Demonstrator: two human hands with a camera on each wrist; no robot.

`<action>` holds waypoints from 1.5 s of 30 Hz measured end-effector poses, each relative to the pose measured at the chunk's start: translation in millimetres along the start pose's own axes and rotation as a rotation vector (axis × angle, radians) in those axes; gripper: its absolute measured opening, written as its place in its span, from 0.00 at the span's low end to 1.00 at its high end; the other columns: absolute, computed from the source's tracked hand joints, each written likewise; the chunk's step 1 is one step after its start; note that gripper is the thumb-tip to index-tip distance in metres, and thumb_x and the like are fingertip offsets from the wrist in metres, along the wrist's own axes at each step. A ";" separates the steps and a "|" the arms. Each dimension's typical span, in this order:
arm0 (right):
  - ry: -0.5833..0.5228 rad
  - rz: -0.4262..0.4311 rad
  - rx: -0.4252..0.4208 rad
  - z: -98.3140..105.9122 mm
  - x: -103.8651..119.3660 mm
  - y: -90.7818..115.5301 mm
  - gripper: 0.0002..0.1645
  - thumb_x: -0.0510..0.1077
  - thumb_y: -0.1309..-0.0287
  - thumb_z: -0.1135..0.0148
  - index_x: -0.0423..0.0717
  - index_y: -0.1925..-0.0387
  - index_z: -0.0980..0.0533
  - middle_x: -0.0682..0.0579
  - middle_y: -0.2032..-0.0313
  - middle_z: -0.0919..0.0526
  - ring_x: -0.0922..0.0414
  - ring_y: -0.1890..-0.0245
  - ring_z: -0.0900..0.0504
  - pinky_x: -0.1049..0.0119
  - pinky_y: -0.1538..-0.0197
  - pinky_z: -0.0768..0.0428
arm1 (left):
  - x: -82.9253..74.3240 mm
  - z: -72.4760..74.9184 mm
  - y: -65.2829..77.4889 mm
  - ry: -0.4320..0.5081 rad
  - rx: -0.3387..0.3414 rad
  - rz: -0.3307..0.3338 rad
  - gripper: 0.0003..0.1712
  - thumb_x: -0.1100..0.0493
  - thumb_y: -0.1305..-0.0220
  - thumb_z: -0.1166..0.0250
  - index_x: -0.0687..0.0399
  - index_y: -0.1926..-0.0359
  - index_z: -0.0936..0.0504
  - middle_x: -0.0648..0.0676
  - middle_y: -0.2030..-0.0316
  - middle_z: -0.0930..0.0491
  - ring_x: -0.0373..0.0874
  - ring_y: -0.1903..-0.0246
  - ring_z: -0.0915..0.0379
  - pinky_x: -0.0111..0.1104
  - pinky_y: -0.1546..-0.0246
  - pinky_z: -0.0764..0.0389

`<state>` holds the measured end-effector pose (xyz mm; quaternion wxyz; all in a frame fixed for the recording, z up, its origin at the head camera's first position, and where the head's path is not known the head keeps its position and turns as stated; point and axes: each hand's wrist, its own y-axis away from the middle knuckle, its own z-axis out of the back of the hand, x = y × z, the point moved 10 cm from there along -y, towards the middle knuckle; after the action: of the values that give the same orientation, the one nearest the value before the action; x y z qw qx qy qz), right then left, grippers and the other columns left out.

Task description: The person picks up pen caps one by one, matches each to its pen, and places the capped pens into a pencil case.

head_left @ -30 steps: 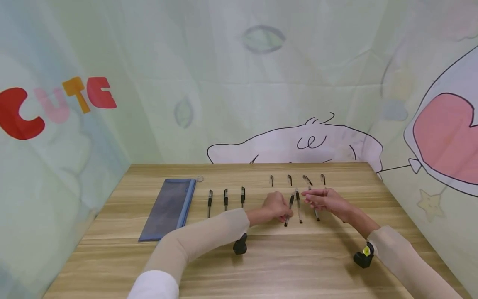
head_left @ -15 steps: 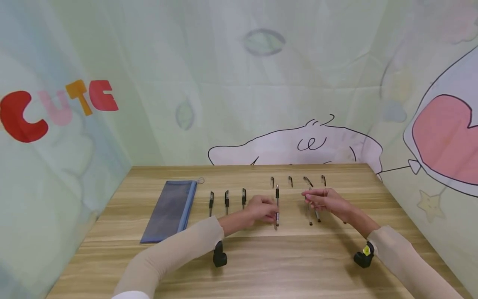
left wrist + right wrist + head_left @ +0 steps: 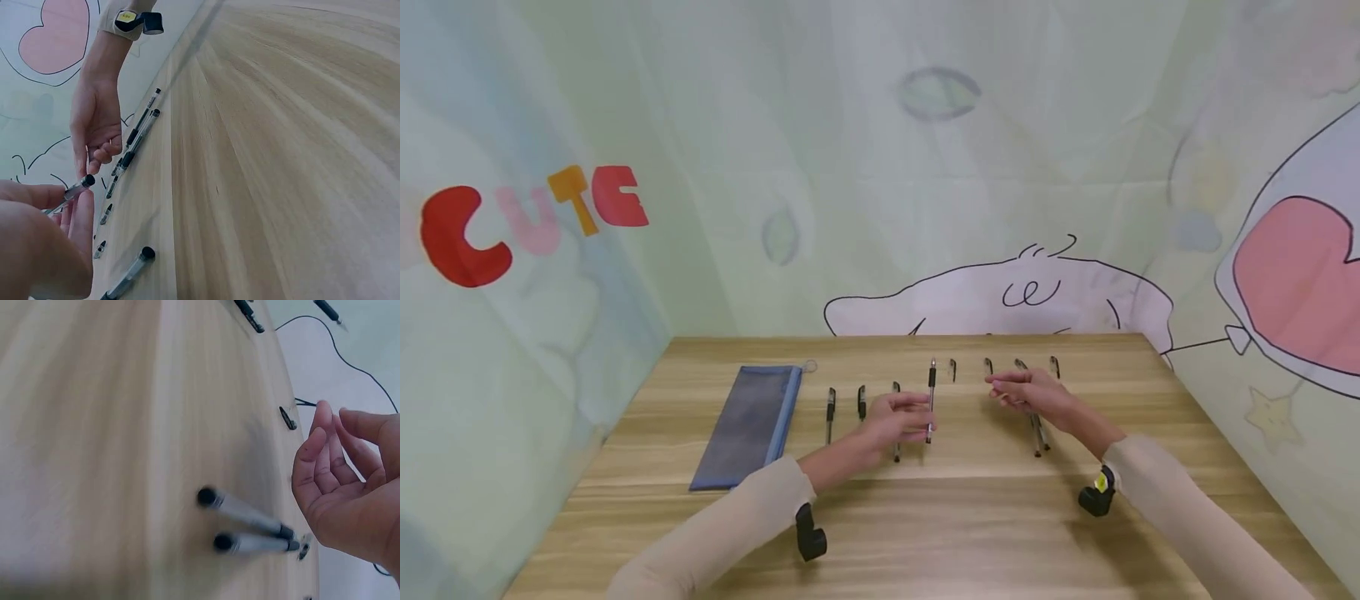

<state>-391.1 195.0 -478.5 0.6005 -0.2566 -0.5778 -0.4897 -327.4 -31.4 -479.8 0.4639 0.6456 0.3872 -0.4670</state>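
Near the middle of the table, my left hand [image 3: 891, 418] pinches an uncapped gel pen [image 3: 932, 379] upright, its tip pointing up and its black end [image 3: 89, 180] low. To the right, my right hand [image 3: 1033, 393] hovers above the table with fingers loosely curled; the right wrist view shows nothing between thumb and fingertips. Beneath it lie two uncapped pens [image 3: 1037, 437], close together and partly hidden by the hand. Several black pen caps [image 3: 952, 369] form a row behind. Left of them are three capped pens [image 3: 831, 406], partly covered by my left hand and arm.
A blue mesh zipper pouch [image 3: 741, 425] lies flat at the table's left. Patterned cloth walls [image 3: 850, 208] rise around the wooden table [image 3: 910, 533]. Each wrist carries a small black camera [image 3: 810, 537].
My left hand has taken a pen from the group on the right and carried it left, lifting it. My right hand has shifted left and up, leaving the remaining two pens close together.
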 end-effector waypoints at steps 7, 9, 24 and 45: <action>-0.001 -0.019 -0.123 -11.6 12.4 -42.6 0.27 0.41 0.26 0.42 0.31 0.32 0.30 0.40 0.47 0.15 0.63 0.62 0.16 0.73 0.56 0.14 | 2.8 12.4 2.7 0.020 -0.058 0.007 0.26 0.69 0.33 0.34 0.64 0.35 0.24 0.67 0.45 0.20 0.44 0.58 0.13 0.34 0.50 0.12; -0.019 -0.003 -0.160 -16.4 14.1 -54.3 0.26 0.39 0.27 0.43 0.27 0.34 0.30 0.43 0.54 0.13 0.65 0.67 0.17 0.74 0.60 0.14 | 5.0 13.0 4.3 0.031 -0.067 0.016 0.26 0.69 0.34 0.34 0.64 0.35 0.24 0.67 0.45 0.19 0.44 0.59 0.13 0.34 0.51 0.11; 0.322 0.065 -0.395 -30.5 18.6 -70.4 0.26 0.36 0.38 0.33 0.26 0.41 0.25 0.29 0.51 0.16 0.64 0.76 0.20 0.77 0.73 0.21 | 17.1 3.5 14.4 0.048 -0.032 0.062 0.27 0.69 0.35 0.33 0.66 0.36 0.25 0.69 0.43 0.20 0.43 0.60 0.13 0.34 0.51 0.11; 0.027 -0.015 -0.117 -58.1 34.4 -68.2 0.22 0.44 0.30 0.37 0.34 0.42 0.23 0.45 0.52 0.11 0.63 0.68 0.16 0.73 0.59 0.15 | 14.0 9.5 15.6 -0.002 -0.016 0.072 0.26 0.67 0.33 0.33 0.66 0.36 0.25 0.68 0.45 0.19 0.42 0.62 0.14 0.36 0.51 0.11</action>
<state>-430.8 107.7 -475.2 0.5885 -0.2802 -0.5420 -0.5305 -311.4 -43.9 -490.9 0.4859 0.6550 0.3670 -0.4475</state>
